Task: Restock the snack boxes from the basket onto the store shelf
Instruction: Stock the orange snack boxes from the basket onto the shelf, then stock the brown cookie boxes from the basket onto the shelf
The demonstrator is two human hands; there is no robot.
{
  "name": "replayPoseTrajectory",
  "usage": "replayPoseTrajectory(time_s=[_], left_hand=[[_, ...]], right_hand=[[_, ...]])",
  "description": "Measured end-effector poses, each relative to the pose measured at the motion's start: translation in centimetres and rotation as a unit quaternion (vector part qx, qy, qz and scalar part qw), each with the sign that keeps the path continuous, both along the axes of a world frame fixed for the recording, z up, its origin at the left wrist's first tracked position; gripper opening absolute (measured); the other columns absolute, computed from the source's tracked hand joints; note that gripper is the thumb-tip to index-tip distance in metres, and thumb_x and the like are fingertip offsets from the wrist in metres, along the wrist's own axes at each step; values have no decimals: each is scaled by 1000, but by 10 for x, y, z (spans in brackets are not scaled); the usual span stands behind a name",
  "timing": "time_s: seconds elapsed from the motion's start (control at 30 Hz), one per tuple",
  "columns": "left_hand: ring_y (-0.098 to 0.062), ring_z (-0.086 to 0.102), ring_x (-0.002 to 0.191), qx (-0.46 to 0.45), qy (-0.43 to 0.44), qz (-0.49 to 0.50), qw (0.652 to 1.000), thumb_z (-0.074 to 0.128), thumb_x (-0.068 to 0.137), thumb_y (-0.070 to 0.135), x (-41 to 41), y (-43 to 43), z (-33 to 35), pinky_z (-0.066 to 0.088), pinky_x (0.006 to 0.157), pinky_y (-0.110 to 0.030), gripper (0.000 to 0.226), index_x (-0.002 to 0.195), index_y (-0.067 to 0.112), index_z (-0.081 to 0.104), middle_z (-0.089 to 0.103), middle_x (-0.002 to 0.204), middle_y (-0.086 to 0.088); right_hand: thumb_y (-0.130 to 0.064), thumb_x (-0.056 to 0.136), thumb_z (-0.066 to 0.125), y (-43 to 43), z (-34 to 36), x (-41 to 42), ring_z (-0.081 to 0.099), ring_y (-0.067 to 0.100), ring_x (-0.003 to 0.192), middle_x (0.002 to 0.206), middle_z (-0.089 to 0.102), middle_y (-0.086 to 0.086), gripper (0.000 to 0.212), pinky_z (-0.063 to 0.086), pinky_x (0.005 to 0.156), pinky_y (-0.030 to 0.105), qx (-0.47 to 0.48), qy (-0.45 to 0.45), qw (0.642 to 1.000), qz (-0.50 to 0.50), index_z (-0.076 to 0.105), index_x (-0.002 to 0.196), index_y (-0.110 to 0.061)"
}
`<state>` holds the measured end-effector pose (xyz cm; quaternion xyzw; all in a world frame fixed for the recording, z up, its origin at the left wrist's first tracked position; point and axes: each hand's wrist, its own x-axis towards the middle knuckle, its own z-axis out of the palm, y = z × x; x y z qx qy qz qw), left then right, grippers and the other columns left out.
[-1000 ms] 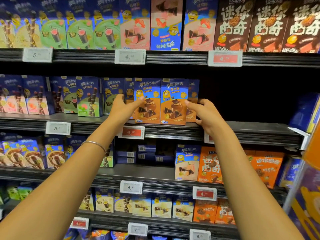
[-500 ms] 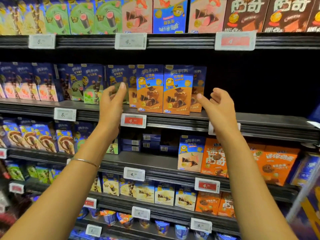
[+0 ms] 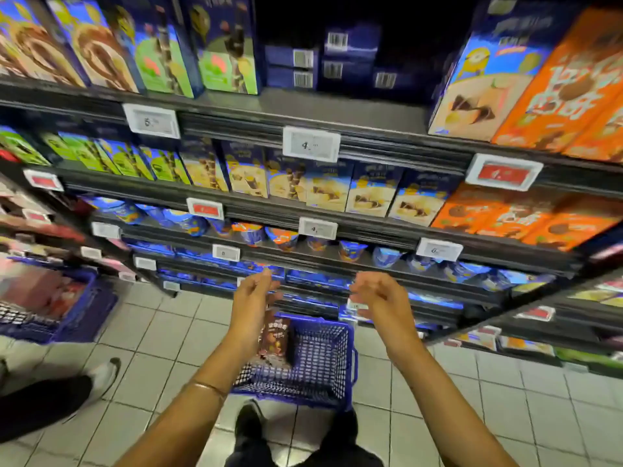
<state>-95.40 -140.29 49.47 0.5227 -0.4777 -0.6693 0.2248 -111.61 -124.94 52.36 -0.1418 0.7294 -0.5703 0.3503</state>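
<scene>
Blue basket (image 3: 320, 365) on the tiled floor (image 3: 161, 335), at the foot of the shelf (image 3: 337, 109). Inside the basket, by its left wall: one brown snack box (image 3: 276, 338), standing on end, its lower left edge hidden behind the left wrist.

Left hand (image 3: 251, 298) over the basket's far left corner, palm turned inward, fingers loosely bent, holding nothing. Right hand (image 3: 377, 294) just past the far right corner, likewise empty, fingers slack and slightly curled. Hands apart, touching neither basket nor box. Thin bracelet (image 3: 209, 387) on the left forearm, over the basket's near left corner.

Beyond the basket, tier on tier of blue, yellow and orange boxes behind white and red price tags (image 3: 310, 143), with lettering too blurred to read. High above the basket, a bare grey stretch of shelf in front of a few dark blue boxes lying flat.

Left of the basket, well apart, a second blue basket (image 3: 67, 311) with blurred contents. Nearer, someone else's shoe (image 3: 104, 372). Just behind the basket, the wearer's own dark shoes (image 3: 249, 419).
</scene>
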Motion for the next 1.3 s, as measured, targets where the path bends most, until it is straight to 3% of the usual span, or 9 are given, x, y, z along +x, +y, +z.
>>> replayPoseTrajectory(time_s=[0.13,0.3,0.53,0.77,0.93,1.0,1.1,1.17,1.3], left_hand=[[-39,70,95,145,-69,-10,987,51,108,41,46,-1,-84,57,87,-58,39,103,8,73,75,108,-27],[-9,75,60,206,-117,-23,971,43,108,50,91,-12,-172,55,45,-21,40,107,19,67,79,74,5],[-20,74,74,281,-70,14,957,28,108,58,94,-27,-319,58,57,-31,66,143,11,57,76,105,-10],[-23,67,63,400,3,93,912,16,102,71,89,-14,-524,53,56,-27,69,104,18,61,70,66,-3],[-42,44,144,425,-18,214,879,20,106,65,76,-10,-633,35,117,-54,76,156,13,42,45,157,-22],[-43,53,133,426,21,275,862,22,102,70,68,-11,-654,40,111,-58,77,142,15,59,55,148,-20],[-34,63,119,412,81,308,854,25,105,63,60,-2,-662,50,98,-46,70,146,14,56,53,152,-16],[-20,68,118,388,78,340,853,32,109,53,55,1,-662,53,99,-34,66,158,9,37,43,159,-22],[-45,41,145,429,121,384,808,14,104,60,45,-9,-654,25,120,-66,75,151,17,53,50,157,-16]], right_hand=[[-11,97,66,6,-92,48,67,22,81,90,71,9,4,49,67,27,126,-97,986,-54,68,94,-14],[-16,100,61,-1,-186,97,60,25,77,86,64,11,15,51,71,38,222,-192,953,-73,62,86,-17],[-11,105,51,-34,-355,110,52,21,56,68,54,8,37,39,56,31,283,-259,922,-43,55,69,-16],[-29,105,53,-80,-574,106,42,17,59,71,44,5,31,34,42,25,267,-272,924,-29,49,77,-19],[-44,107,42,-100,-692,107,59,23,80,97,67,14,56,48,67,30,251,-253,933,-49,61,130,3],[-50,106,39,-103,-711,109,65,19,105,123,66,11,54,52,86,34,210,-270,939,-44,61,134,-10],[-71,92,40,-112,-715,106,62,-22,67,88,68,-26,33,47,66,22,110,-279,954,-17,60,96,-46],[-78,86,41,-118,-713,106,58,-25,59,71,66,-39,32,49,61,20,55,-294,954,27,62,87,-54],[-75,81,56,-136,-708,112,62,14,125,138,64,-7,74,49,109,41,37,-300,948,99,52,144,-36]])
